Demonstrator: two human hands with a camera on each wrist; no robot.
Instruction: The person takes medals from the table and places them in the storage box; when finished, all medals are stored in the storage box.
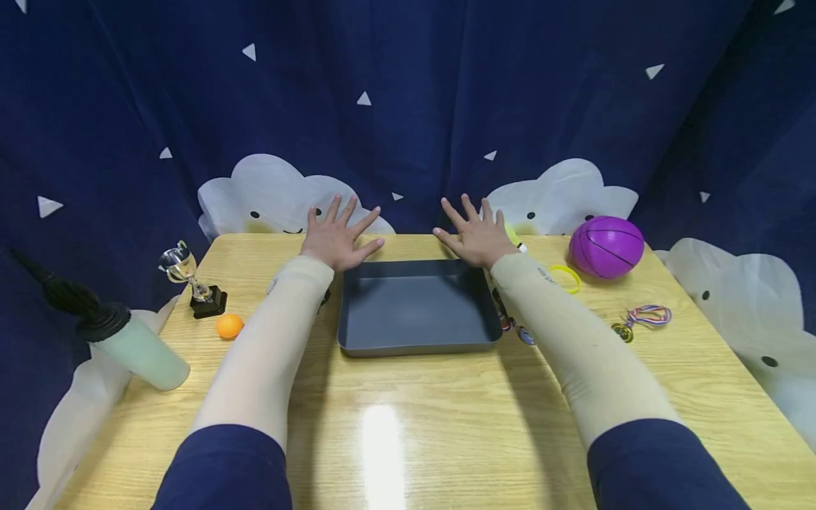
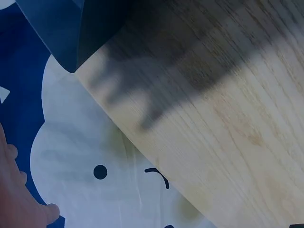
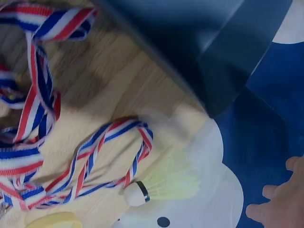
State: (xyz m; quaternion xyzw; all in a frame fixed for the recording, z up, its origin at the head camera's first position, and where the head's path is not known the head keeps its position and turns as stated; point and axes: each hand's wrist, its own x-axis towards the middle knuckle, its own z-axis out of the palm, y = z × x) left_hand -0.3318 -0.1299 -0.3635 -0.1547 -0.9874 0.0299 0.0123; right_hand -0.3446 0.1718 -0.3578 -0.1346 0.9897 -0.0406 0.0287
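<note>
Both hands are raised with their fingers spread, palms down, holding nothing. My left hand (image 1: 334, 237) hovers by the far left corner of a dark grey rectangular tray (image 1: 414, 312), and my right hand (image 1: 479, 239) by its far right corner. Only some fingertips of each hand show in the wrist views. Beside the tray in the right wrist view lie red, white and blue medal ribbons (image 3: 88, 161) and a yellow shuttlecock (image 3: 171, 184). My right forearm partly covers this group in the head view.
On the left are a small trophy (image 1: 207, 301), an orange ball (image 1: 229, 326) and a pale green bottle-like container (image 1: 146, 354) with a black top. To the right sit a purple basketball (image 1: 606, 247), a yellow ring (image 1: 576, 280) and a medal (image 1: 622, 332) with ribbon. A curtain hangs behind.
</note>
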